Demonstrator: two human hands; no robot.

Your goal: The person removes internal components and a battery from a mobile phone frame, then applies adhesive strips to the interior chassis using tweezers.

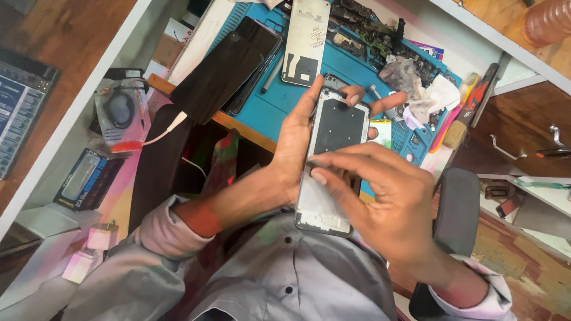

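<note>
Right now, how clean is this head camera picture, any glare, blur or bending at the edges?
Head view: lighting is soft and even, with no hard shadows. The left hand and right hand on the opened phone frame are fairly sharp. The dark phone screen on the blue mat carries faint sheen, not blown glare. The white shelf edges slant from wide-angle distortion.

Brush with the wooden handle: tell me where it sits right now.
In the head view, the brush lies at the right edge of the blue work mat, beside the crumpled white cloth, up and right of the opened phone frame.
</note>
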